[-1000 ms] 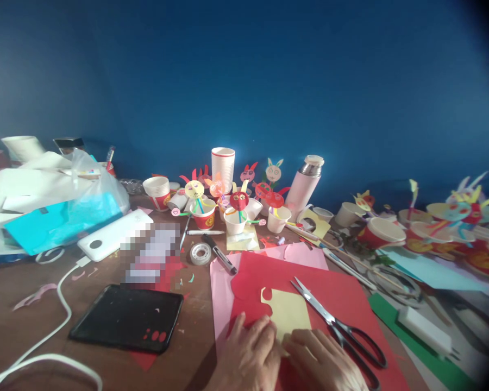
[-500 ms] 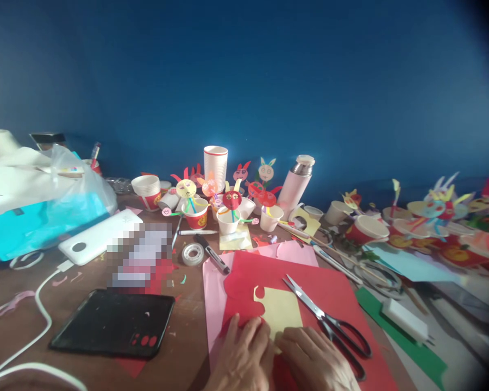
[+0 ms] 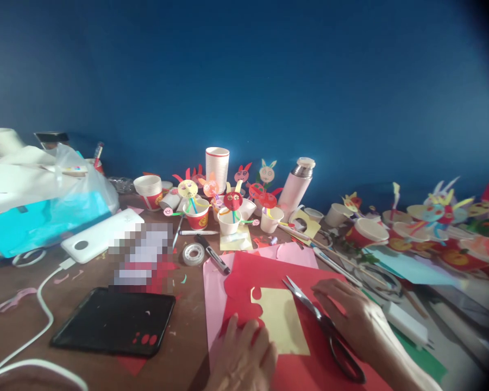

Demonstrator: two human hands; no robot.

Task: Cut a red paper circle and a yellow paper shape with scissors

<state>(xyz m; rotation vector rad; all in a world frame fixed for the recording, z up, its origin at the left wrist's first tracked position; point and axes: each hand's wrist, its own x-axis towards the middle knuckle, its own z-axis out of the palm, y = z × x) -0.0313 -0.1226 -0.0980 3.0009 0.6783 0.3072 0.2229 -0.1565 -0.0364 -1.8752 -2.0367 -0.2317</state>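
Observation:
Red paper [image 3: 269,269] lies over a pink sheet [image 3: 212,304], with a yellow sheet [image 3: 285,320] on top that has curved cuts at its upper left. My left hand [image 3: 246,355] rests with fingers spread on the red paper, its fingertips by the yellow sheet's left edge. To the right, my right hand [image 3: 352,315] reaches over the scissors [image 3: 324,320], palm down, fingers stretched past the handles and holding nothing visible. The scissors point up and left, their tips a little apart, and one handle loop is partly hidden by my right hand.
Paper cups with paper figures [image 3: 230,220] stand behind, near a pink flask [image 3: 296,184]. A black marker [image 3: 215,255] and tape roll [image 3: 193,253] lie left of the paper. Farther left are a black tablet-like object [image 3: 114,323] and a white power bank [image 3: 101,236].
My right hand has left the yellow sheet's lower edge and moved up and right over the scissors. More of the yellow sheet shows. My left hand has hardly moved.

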